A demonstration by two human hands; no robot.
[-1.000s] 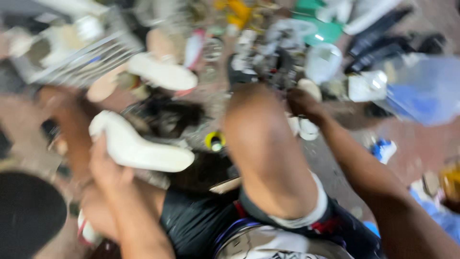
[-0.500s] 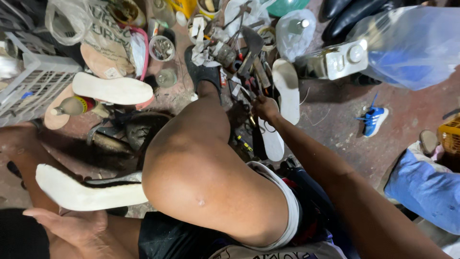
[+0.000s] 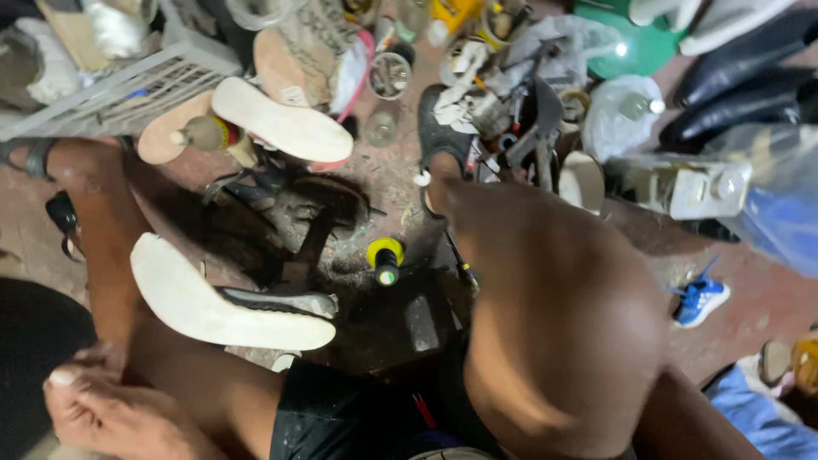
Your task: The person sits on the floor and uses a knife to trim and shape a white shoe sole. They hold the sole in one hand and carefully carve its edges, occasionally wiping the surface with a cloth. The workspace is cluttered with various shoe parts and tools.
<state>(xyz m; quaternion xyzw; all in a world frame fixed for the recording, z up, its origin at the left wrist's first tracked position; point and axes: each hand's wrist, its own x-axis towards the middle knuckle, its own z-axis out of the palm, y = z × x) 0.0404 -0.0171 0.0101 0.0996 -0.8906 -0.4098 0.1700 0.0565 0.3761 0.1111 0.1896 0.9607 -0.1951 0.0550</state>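
1. Reddish concrete floor (image 3: pixel 750 315), strewn with shoe soles, tins and tools.
2. Left hand (image 3: pixel 111 413) lies loosely curled at the lower left, holding nothing.
3. White shoe sole (image 3: pixel 217 302) rests across the left leg, just beside that hand.
4. Right hand is hidden behind the raised knee (image 3: pixel 554 315).

- Shoe sole (image 3: pixel 226 302) lies at eight o'clock, beside the left hand (image 3: pixel 119 413).
- Bottle (image 3: pixel 385 258) at centre.
- Small shoe (image 3: pixel 699 300) at three o'clock.
- Crate (image 3: pixel 128 89) at eleven o'clock.
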